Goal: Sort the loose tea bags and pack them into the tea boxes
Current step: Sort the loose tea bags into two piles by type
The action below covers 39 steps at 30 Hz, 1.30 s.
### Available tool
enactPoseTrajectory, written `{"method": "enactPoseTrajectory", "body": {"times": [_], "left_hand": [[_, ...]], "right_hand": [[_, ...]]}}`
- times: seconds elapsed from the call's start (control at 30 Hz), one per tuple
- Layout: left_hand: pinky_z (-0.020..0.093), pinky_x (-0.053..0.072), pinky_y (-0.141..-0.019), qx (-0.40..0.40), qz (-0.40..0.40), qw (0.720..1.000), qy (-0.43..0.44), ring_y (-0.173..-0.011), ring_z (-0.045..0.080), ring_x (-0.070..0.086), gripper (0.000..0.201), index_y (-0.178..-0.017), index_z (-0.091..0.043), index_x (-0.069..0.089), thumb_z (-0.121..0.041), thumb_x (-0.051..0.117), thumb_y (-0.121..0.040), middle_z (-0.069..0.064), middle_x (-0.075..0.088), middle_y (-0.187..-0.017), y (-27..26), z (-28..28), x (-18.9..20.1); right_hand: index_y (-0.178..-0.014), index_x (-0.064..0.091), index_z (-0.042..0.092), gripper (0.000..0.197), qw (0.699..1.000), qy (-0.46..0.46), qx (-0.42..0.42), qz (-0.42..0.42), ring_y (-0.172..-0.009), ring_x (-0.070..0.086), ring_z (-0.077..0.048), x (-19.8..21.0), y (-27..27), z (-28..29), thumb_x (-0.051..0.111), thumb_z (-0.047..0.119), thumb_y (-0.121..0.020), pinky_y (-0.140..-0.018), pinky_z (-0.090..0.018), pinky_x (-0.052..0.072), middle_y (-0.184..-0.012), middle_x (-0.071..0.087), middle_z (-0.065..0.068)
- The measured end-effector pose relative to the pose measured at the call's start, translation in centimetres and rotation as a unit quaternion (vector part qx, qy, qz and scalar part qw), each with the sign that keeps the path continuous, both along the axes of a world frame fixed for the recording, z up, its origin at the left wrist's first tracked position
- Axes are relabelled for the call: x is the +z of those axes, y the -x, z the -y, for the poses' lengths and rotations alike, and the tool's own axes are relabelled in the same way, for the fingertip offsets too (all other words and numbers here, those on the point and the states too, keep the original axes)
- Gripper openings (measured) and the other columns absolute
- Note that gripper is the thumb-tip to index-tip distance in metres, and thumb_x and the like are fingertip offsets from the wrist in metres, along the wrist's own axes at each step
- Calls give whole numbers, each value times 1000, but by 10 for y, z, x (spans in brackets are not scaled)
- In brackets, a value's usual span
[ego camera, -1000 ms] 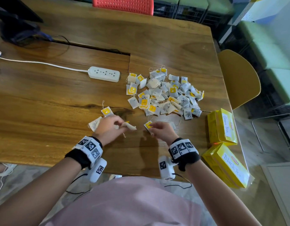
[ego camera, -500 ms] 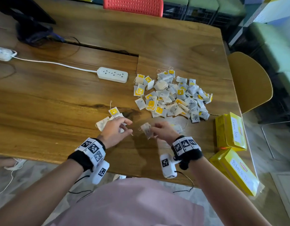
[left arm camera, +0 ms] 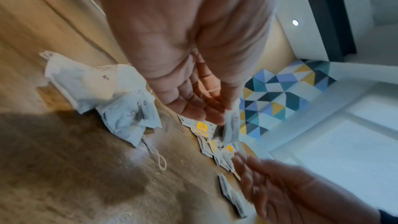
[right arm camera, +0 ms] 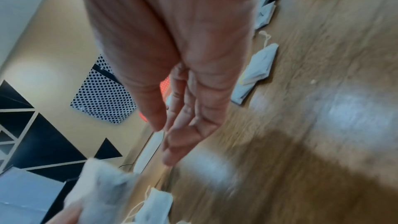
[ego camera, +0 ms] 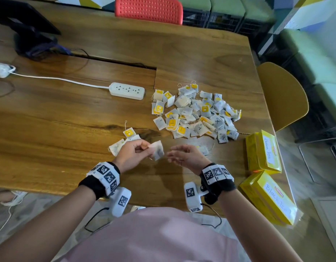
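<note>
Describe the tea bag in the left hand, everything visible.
The tea bag is a small white, papery square pouch with a faint dark mark on its face. The left hand pinches it by one edge at the fingertips, holding it tilted above the wooden table, clear of the surface. The right hand is open beside it, not touching.

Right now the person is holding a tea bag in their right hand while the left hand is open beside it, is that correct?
Not quite: the head view shows the left hand pinching the tea bag, while the right hand is the open one beside it.
</note>
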<state>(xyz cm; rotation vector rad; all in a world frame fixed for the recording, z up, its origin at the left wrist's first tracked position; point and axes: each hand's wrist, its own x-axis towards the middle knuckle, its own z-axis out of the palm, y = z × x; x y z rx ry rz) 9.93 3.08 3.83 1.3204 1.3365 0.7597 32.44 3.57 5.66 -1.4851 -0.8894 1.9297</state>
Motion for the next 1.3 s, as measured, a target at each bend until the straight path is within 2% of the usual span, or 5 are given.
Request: {"method": "enactPoseTrajectory", "body": {"times": [0.1, 0.27, 0.67, 0.97, 1.3], "left_hand": [[26, 55, -70, 55, -5, 998, 25, -72, 10, 68, 11, -90, 1, 66, -10, 68, -87, 9, 71, -80, 10, -1, -1], [19, 47, -66, 203, -139, 969, -6, -78, 2, 59, 16, -97, -19, 65, -25, 72, -84, -8, 65, -90, 35, -4, -8], [29, 52, -72, 128, -87, 988, -14, -77, 17, 65, 8, -94, -16, 67, -14, 69, -86, -2, 68, -90, 23, 4, -2], [22, 56, -66, -46, 127, 964, 231, -81, 16, 70, 35, -115, -7, 52, -20, 66, -85, 14, 68, -102, -8, -4, 17], [26, 51, -84, 13, -166, 985, 38, -97, 14, 62, 27, -116, -14, 62, -10, 62, -89, 1, 65, -109, 37, -18, 3]], "right_hand": [[-114, 60, 1, 25, 976, -69, -8, 208, -84, 66, -19, -10, -21, -3, 61, 9, -91, -64, -20, 51, -101, 67, -10], [-126, 55, 16, 45, 822, -116, 54, 555, -119, 46, -30, -30, -61, -5, 68, 31, -86, -98, -35, 40, -130, 41, -11], [-86, 75, 8, 20, 813, -282, 45, 507, -85, 61, -23, -34, -57, 2, 64, -7, -78, -73, -15, 41, -97, 61, -8], [-81, 75, 6, 13, 818, -472, 145, 295, -61, 48, 5, -6, 36, -1, 75, -1, -71, -64, -1, 38, -76, 68, -6], [-131, 57, 21, 61, 772, -254, 298, 500, -124, 38, -22, -44, 10, -14, 80, 24, -75, -105, -37, 40, -132, 44, -2]]}}
